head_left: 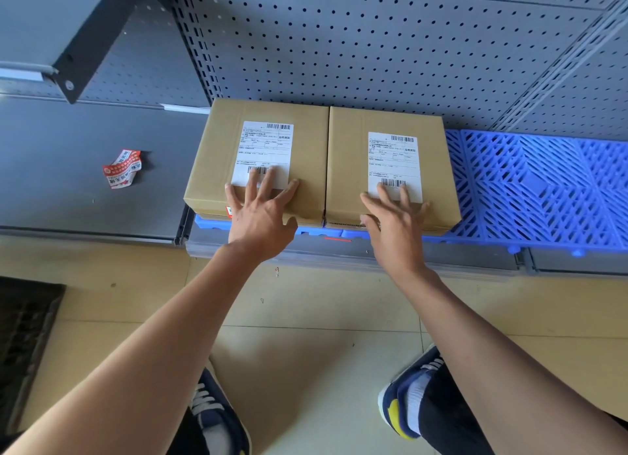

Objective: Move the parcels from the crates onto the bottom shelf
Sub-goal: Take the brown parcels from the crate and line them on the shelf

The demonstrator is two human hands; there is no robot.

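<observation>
Two matt brown cardboard boxes [258, 155] [390, 169] at mid-frame are carrying smooth white paper labels [265, 152]. Under them a glossy blue plastic grid mat [537, 186] is lying on the grey painted metal shelf [68, 182]. Perforated matt metal backing [373, 46] is filling the top; smooth beige floor tiles [323, 318] are showing below.

2 parcels: left parcel [238, 148], right parcel [350, 162]. 2 hands: left hand [260, 216], right hand [396, 225]. 1 crumpled wrapper [122, 169]. 2 shoes.

Two parcels sit side by side, touching, at frame centre on a grid mat [530, 182] on the bottom shelf [339, 254]: left parcel [217, 155], right parcel [438, 169]. A left hand [260, 213] lies on the first, a right hand [396, 221] on the second. A crumpled wrapper [121, 168] lies at frame left.
</observation>
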